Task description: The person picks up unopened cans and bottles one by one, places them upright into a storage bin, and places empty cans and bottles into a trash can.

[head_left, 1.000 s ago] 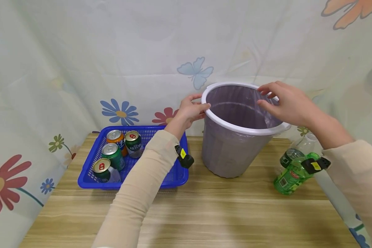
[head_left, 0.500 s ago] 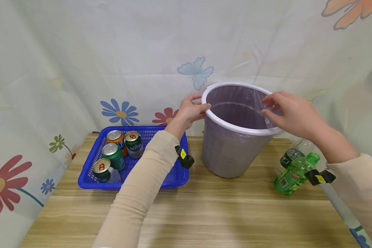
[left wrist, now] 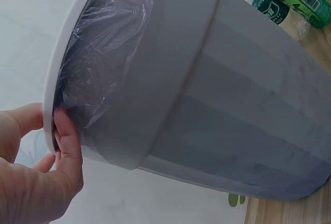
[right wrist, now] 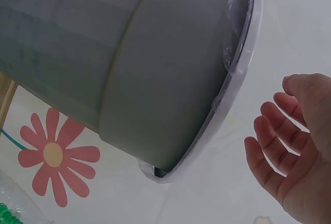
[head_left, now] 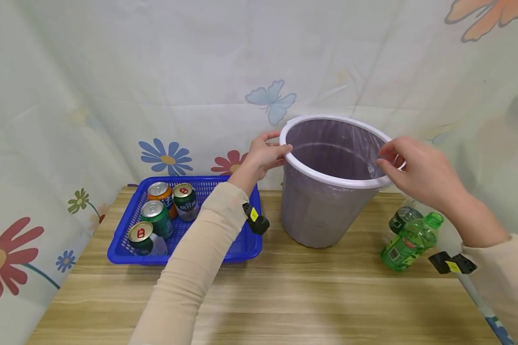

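A grey trash can stands upright on the table, its white ring around the top and a thin clear bag lining it. My left hand grips the ring at its left side, thumb on top and fingers underneath; the left wrist view shows fingertips beneath the edge. Over the right side of the ring hovers my right hand. In the right wrist view its fingers are loosely bent, with nothing between them, and apart from the ring.
A blue plastic basket at the left holds several drink cans, among them an orange can and a green can. Right of the trash can are a green bottle and a clear bottle. A flowered curtain hangs behind.
My right hand has moved right and a little toward me, from inside the trash can's far right edge to its right side. My left hand has kept its hold.
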Available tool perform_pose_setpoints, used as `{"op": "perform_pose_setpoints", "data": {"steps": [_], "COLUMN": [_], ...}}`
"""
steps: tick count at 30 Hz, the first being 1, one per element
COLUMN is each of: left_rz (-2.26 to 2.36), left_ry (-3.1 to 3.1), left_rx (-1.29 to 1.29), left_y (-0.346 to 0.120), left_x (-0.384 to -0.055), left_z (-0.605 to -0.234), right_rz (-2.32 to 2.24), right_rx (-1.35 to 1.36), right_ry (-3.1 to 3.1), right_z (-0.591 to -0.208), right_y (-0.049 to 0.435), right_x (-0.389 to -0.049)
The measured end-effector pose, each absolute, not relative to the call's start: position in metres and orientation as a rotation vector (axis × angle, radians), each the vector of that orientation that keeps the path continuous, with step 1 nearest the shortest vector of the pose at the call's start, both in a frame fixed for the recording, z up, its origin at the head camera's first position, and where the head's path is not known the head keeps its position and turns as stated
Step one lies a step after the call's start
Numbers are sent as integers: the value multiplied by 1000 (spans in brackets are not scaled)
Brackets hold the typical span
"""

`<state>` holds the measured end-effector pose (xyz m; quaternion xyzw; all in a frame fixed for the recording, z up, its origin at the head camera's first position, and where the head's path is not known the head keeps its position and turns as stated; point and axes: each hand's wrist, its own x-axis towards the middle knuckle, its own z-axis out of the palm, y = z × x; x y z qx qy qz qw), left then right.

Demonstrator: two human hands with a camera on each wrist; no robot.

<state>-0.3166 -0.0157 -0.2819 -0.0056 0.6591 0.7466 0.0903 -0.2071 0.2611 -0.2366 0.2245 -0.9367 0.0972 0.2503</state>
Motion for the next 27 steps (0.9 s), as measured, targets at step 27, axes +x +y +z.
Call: {"op": "perform_pose_setpoints", "data": {"steps": [27], "left_rz": [2233], "left_ry": [1962], "left_rx": [-13], "left_y": [-14], "left_x": [-315], "left_z": [-283], "right_rz": [347], "right_rx": [543], "right_ry": [-2453], "right_z": [-272], "right_y": [287], "right_x": [-187]}}
